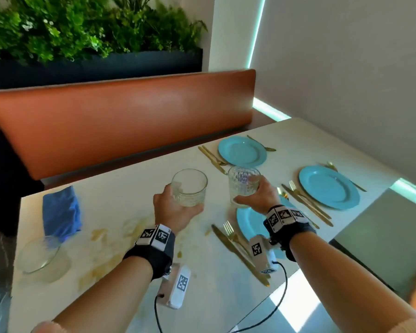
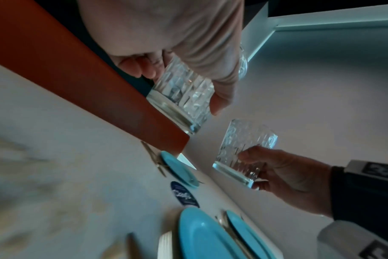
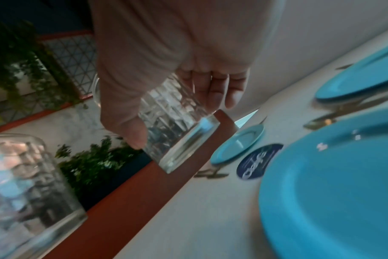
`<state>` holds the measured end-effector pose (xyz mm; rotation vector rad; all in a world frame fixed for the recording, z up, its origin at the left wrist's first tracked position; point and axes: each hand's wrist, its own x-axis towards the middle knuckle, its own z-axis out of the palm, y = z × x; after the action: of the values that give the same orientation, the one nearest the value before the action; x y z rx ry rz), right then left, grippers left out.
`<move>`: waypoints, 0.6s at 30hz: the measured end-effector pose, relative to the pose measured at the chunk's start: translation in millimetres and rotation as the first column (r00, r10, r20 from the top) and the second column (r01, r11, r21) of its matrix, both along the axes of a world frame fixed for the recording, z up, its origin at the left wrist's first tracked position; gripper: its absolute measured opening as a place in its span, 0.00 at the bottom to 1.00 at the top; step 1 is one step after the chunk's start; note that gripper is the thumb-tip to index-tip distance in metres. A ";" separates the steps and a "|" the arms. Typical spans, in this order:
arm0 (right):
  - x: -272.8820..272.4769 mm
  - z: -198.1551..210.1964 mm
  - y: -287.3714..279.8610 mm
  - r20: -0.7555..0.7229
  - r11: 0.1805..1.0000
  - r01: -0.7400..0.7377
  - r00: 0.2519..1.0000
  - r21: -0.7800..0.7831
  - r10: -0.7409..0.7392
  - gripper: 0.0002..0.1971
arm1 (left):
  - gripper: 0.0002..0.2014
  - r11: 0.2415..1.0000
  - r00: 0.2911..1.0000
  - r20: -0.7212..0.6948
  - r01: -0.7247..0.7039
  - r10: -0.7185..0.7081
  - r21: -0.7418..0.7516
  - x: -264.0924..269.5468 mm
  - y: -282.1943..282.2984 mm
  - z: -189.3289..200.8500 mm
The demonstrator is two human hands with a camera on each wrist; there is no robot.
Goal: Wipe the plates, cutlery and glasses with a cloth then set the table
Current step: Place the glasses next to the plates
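Above the table (image 1: 135, 212), left hand (image 1: 172, 210) wrapped round a glass (image 1: 189, 187), right hand (image 1: 259, 195) gripping another glass (image 1: 243, 185), blue plate (image 1: 246, 221) beneath the right wrist.

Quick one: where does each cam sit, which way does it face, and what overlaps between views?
Head: on the head, looking forward and down at the table; both forearms, left hand and right hand show, each holding a glass.
Left wrist: under the left hand, looking along it at its glass; right hand shows too.
Right wrist: under the right hand, looking along it at its glass.
Shared: both glasses, blue plates, orange bench.
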<state>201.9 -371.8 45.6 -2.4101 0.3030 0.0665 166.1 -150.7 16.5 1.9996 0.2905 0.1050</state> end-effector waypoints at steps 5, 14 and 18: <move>75.2 11.5 -99.6 0.001 0.990 0.132 0.991 0.052 -0.132 0.35 | 0.45 0.997 0.997 -0.016 0.073 -0.074 -0.031 81.1 -84.8 15.3; 207.1 -18.7 -242.0 -0.096 0.944 0.329 0.940 -0.014 -0.328 0.40 | 0.38 0.993 0.991 -0.063 0.119 -0.117 0.015 199.8 -201.9 1.8; 241.9 -40.2 -272.0 -0.155 0.916 0.402 0.905 0.008 -0.396 0.41 | 0.48 0.989 0.986 -0.098 0.142 -0.137 0.042 229.0 -224.8 -13.7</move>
<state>443.8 -643.8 5.4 -2.2593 0.8523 0.0676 395.2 -375.5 2.8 2.0703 0.2096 -0.0729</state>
